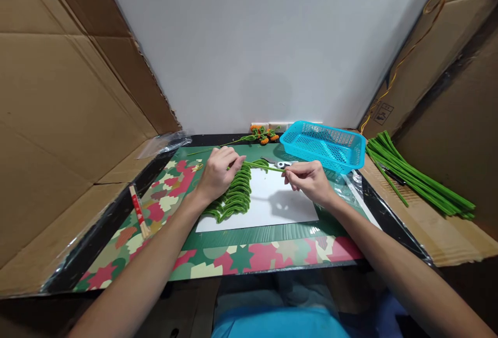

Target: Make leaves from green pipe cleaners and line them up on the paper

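A green pipe cleaner (pixel 264 166) is stretched between my two hands above a white sheet of paper (pixel 280 205). My left hand (pixel 221 169) pinches one end between thumb and fingers. The other end sits in the closed fingertips of my right hand (pixel 305 177). Below and beside my left hand lie rows of bent green pipe cleaner pieces (pixel 237 195) on the sheet, partly covered by that hand. Just behind the stretched piece are scissors (pixel 280 164), partly hidden.
A blue plastic basket (pixel 322 146) stands at back right. Straight green pipe cleaners (pixel 420 177) lie in a bundle on cardboard farther right. An orange-and-green pipe cleaner flower stem (pixel 264 134) rests along the back. Chopsticks in a red wrapper (pixel 138 211) lie left. Cardboard walls flank both sides.
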`<state>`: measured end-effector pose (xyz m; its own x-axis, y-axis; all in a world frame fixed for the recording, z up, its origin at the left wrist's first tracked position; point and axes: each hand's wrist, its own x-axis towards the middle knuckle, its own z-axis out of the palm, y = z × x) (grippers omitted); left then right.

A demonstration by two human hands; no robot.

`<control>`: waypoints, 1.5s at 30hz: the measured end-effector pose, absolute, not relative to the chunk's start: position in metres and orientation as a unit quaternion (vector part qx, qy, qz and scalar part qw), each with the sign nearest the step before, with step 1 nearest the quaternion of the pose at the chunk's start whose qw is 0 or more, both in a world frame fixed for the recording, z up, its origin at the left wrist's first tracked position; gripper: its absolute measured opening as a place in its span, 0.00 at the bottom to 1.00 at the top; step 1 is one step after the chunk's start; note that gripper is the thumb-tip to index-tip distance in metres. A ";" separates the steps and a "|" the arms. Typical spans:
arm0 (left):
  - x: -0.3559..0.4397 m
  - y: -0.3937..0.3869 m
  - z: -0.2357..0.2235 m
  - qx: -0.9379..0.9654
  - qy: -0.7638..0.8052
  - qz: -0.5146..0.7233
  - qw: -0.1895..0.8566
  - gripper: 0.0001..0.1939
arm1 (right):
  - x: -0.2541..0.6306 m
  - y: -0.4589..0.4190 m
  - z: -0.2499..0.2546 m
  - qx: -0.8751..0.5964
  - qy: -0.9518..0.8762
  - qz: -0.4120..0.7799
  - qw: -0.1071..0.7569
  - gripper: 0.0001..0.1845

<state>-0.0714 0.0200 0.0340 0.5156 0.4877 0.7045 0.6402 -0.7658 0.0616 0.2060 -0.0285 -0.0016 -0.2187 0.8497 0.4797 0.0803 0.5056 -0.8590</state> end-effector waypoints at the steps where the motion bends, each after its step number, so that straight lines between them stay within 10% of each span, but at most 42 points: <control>1: -0.072 0.021 0.034 -0.864 -0.327 -0.368 0.102 0.19 | 0.207 -0.028 -0.001 -0.328 -0.693 0.380 0.517 0.16; 15: -0.071 0.019 0.035 -0.869 -0.339 -0.352 0.074 0.20 | 0.217 -0.024 -0.002 -0.323 -0.699 0.455 0.447 0.21; 31: -0.070 0.016 0.033 -0.862 -0.349 -0.358 0.080 0.21 | 0.206 -0.027 -0.014 -0.383 -0.794 0.228 0.413 0.13; 45: -0.071 0.023 0.029 -0.834 -0.409 -0.369 -0.007 0.23 | 0.195 -0.036 -0.007 -0.367 -0.739 0.376 0.422 0.22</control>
